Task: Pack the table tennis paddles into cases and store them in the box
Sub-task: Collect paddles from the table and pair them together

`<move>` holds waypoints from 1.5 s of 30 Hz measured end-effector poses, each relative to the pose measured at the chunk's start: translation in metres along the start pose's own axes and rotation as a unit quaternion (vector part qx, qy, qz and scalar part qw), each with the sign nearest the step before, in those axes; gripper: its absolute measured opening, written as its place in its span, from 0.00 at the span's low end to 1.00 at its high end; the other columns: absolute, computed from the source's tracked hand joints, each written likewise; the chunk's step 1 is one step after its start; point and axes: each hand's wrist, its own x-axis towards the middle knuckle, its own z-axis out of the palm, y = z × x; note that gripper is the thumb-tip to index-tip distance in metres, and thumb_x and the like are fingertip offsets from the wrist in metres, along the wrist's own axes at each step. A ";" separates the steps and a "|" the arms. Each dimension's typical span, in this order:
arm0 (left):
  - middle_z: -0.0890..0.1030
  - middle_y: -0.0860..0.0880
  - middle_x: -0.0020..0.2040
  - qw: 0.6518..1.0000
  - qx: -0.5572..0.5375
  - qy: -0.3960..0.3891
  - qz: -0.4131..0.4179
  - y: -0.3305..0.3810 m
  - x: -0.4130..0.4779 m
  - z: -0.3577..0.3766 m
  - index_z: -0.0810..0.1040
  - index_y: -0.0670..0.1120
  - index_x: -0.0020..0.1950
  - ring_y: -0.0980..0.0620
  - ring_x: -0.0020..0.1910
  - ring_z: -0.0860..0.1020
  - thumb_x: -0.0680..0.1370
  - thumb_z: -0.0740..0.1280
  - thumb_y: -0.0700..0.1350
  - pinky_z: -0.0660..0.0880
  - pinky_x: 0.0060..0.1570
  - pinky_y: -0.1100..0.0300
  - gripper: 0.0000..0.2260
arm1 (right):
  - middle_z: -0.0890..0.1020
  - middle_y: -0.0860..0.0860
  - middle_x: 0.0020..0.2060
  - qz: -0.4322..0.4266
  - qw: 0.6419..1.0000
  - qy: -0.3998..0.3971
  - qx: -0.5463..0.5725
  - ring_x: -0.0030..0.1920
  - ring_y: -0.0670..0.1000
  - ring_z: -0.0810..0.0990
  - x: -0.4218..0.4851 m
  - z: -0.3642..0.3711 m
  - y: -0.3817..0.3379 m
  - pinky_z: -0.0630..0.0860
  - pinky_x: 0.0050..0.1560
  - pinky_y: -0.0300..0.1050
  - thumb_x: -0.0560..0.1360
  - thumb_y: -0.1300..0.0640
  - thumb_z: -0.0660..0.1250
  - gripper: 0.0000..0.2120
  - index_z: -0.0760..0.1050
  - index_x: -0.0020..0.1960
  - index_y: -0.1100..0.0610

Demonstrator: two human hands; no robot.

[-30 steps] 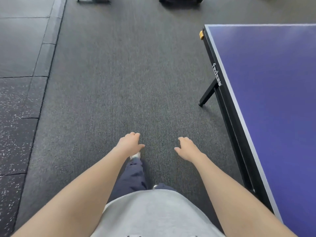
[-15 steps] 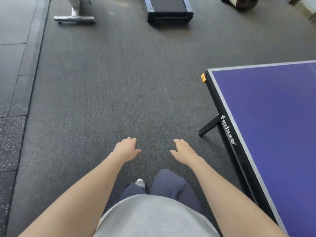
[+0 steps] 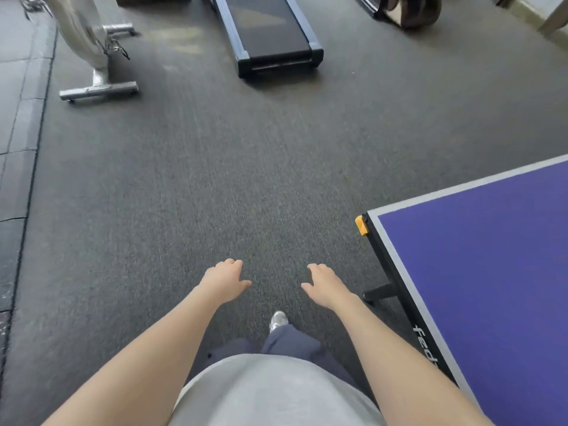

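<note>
Grey carpet floor [image 3: 184, 195] fills most of the view, and the person is walking over it. A second ago only the carpet and the long side of the purple table tennis table [image 3: 479, 272] showed. Now the view has tipped up and moved on. The black treadmill with blue sides [image 3: 270, 35] and the silver metal exercise machine [image 3: 92, 56] are in sight far ahead, and the table's corner has slid down closer to the body.

The left hand [image 3: 226, 279] and the right hand [image 3: 325, 284] are held out low in front, as they were before. Their fingers hang loose and a little bent, and they hold nothing. No paddles, cases or box show anywhere, so I think no packing has started and the person is still going to find them.

The table corner with its small orange cap [image 3: 361, 225] sits near the right hand, off to its right. The table's grey edge runs close beside the right arm, and a black table leg [image 3: 381, 292] pokes out low by the floor. Bumping a hip or toe there looks easy. To the left and ahead, a wide stretch of carpet gives lots of room, up to the dark floor tiles [image 3: 15, 118] at the far left.
</note>
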 end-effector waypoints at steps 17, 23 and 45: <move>0.68 0.45 0.70 0.984 0.102 -0.010 0.145 0.038 0.278 -0.247 0.64 0.44 0.73 0.44 0.69 0.68 0.80 0.61 0.57 0.69 0.65 0.49 0.26 | 0.63 0.58 0.72 0.136 0.981 0.062 0.122 0.72 0.58 0.61 0.209 -0.205 -0.018 0.63 0.70 0.53 0.81 0.52 0.57 0.26 0.55 0.75 0.60; 0.68 0.44 0.71 0.970 0.156 -0.030 0.184 0.064 0.347 -0.320 0.62 0.44 0.74 0.44 0.70 0.67 0.80 0.61 0.57 0.68 0.65 0.48 0.27 | 0.62 0.57 0.73 0.174 0.965 0.085 0.178 0.72 0.57 0.61 0.249 -0.260 -0.020 0.63 0.69 0.52 0.81 0.52 0.57 0.27 0.54 0.76 0.59; 0.69 0.45 0.70 0.866 0.315 -0.042 0.387 0.445 0.520 -0.438 0.64 0.45 0.73 0.45 0.70 0.67 0.80 0.61 0.57 0.66 0.66 0.49 0.26 | 0.63 0.56 0.72 0.343 0.862 0.182 0.326 0.72 0.56 0.62 0.303 -0.447 0.230 0.63 0.69 0.52 0.81 0.51 0.57 0.27 0.55 0.75 0.59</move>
